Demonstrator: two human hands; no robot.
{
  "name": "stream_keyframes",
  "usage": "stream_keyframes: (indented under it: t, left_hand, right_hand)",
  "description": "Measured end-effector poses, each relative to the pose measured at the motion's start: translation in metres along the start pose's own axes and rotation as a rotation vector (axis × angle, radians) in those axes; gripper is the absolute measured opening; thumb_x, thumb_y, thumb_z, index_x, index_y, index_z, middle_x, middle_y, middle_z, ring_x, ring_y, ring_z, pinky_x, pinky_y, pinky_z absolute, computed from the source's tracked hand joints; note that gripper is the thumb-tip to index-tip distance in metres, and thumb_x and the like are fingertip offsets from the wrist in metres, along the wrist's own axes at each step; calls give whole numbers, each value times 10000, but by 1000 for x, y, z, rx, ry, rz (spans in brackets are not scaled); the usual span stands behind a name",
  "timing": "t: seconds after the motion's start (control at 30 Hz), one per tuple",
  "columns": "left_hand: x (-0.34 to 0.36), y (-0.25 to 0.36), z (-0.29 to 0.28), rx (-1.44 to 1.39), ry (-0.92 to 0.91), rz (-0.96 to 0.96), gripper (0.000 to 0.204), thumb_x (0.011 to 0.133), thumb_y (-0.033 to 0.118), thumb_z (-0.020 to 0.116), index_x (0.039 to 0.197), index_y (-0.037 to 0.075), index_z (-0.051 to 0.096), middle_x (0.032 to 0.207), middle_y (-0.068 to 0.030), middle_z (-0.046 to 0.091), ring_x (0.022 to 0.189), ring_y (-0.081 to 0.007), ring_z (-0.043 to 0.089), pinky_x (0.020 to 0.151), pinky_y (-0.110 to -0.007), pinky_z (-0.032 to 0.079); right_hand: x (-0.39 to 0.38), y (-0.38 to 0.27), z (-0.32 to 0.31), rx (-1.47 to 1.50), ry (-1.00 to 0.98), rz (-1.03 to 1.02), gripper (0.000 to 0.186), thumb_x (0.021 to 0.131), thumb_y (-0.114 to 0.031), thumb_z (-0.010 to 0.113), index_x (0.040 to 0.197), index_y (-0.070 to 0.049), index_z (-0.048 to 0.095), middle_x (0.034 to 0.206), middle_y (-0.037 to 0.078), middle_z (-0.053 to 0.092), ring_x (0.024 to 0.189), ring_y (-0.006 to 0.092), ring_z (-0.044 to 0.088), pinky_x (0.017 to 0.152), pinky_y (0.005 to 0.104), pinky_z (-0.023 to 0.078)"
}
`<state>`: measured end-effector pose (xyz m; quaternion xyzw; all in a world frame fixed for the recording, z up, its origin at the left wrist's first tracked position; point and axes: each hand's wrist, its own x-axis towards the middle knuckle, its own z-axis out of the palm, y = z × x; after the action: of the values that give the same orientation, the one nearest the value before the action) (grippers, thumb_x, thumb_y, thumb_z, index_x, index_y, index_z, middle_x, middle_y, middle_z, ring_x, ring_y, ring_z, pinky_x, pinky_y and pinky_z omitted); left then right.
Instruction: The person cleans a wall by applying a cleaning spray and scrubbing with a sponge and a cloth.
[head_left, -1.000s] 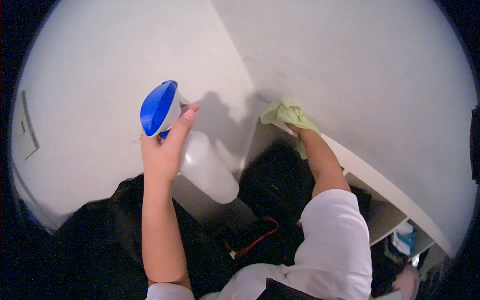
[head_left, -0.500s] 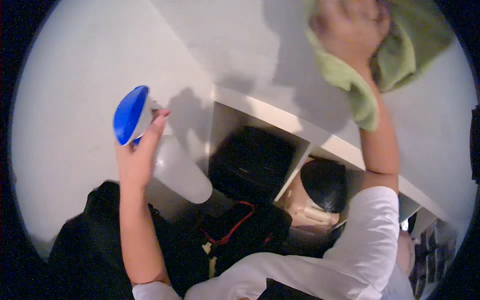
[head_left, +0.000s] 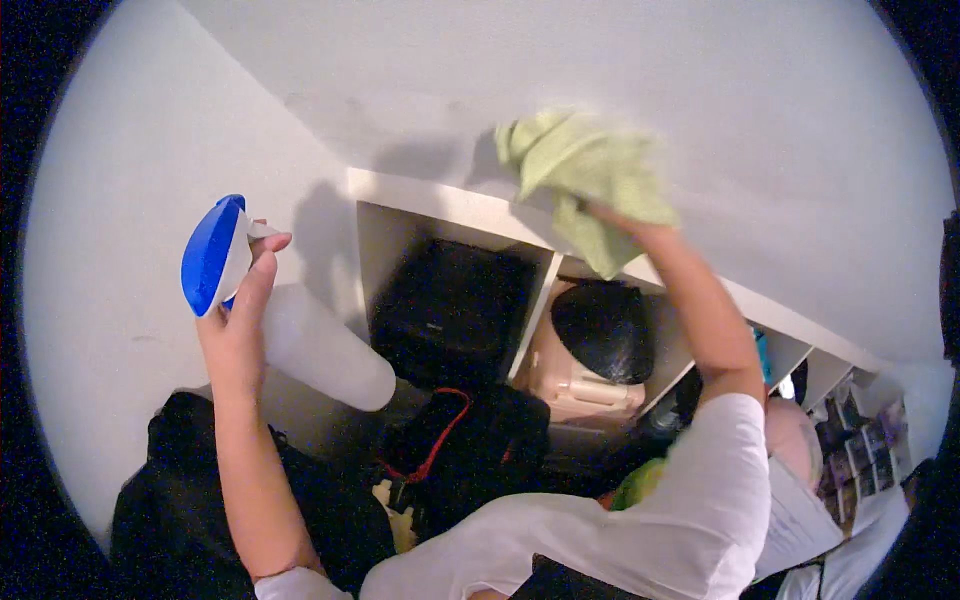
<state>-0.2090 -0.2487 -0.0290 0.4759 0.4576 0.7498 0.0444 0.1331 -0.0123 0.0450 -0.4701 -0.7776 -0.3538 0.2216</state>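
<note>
My left hand (head_left: 238, 325) is wrapped round the neck of a spray bottle (head_left: 325, 350) with a blue and white head and a whitish body. Its fingers lie at the trigger, and the bottle hangs tilted, with its base down to the right. Over on the right, a light green cloth (head_left: 580, 165) drapes across my right hand (head_left: 632, 225), hiding the fingers. That cloth is held against or close to the pale wall (head_left: 740, 130), just above the top edge of a white shelf unit (head_left: 440, 205). Motion blurs it slightly.
In the shelf's compartments stand a black box-like thing (head_left: 455, 315) and a pinkish-beige container (head_left: 580, 400) with a black plastic-like covering (head_left: 605, 330). Below lies a black bag (head_left: 500, 430) with red trim. Dark fabric (head_left: 180, 500) fills the lower left, and a side wall (head_left: 130, 240) rises at left.
My right hand has brought the cloth down and to the left, from high on the wall to near the shelf top. The view has shifted; the spray bottle stays in my left hand.
</note>
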Motion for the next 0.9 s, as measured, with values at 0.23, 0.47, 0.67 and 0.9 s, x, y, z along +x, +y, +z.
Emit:
stream_keyframes:
  t: [0.23, 0.47, 0.67, 0.9]
  left_hand:
    - [-14, 13, -5, 46, -28, 3, 373, 793, 53, 549, 1156, -8, 488, 1029, -82, 596, 985, -165, 545, 897, -313, 378]
    - [-12, 8, 11, -2, -100, 60, 355, 800, 45, 544, 1148, -4, 491, 1046, -81, 587, 1000, -159, 535, 904, -318, 375]
    - [-8, 17, 2, -49, -122, -63, 307, 809, 69, 547, 1109, 11, 528, 995, -60, 614, 985, -147, 531, 889, -303, 378]
    - [-10, 21, 12, -16, -170, 16, 323, 805, 118, 571, 1112, 22, 538, 1009, -57, 612, 976, -145, 527, 869, -287, 375]
  right_hand:
    - [35, 2, -118, -598, 1162, -160, 476, 700, -321, 597, 1166, -322, 497, 1204, 58, 475, 1082, 304, 440, 931, 500, 273]
    - [-60, 45, 152, 426, 35, -43, 575, 763, -384, 605, 1258, -162, 414, 1228, 78, 486, 1178, 266, 407, 1012, 403, 286]
    - [-28, 34, -1, -8, -121, 61, 510, 767, -313, 583, 1213, -108, 444, 1159, 110, 489, 1089, 251, 433, 949, 399, 318]
    - [-25, 35, -201, -424, 1108, 23, 438, 772, -230, 558, 1161, -45, 478, 1079, 148, 492, 985, 232, 463, 877, 394, 355]
